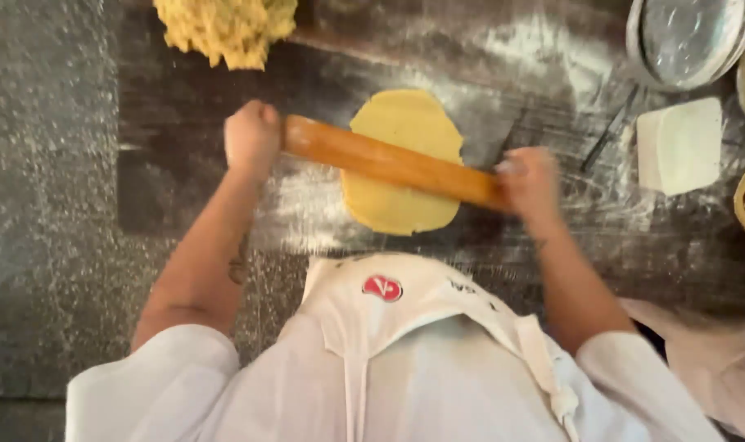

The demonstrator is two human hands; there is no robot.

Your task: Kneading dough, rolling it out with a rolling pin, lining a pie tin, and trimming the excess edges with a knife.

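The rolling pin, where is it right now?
In the head view, the rolling pin lies slantwise across the flattened yellow dough, gripped by the left hand and right hand.

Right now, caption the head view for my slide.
Both hands, left hand and right hand, press a wooden rolling pin across yellow dough.

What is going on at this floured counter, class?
A person in a white apron grips a wooden rolling pin, left hand and right hand on its ends. The pin lies across a flat yellow dough sheet on the dark counter. A dough lump sits behind.
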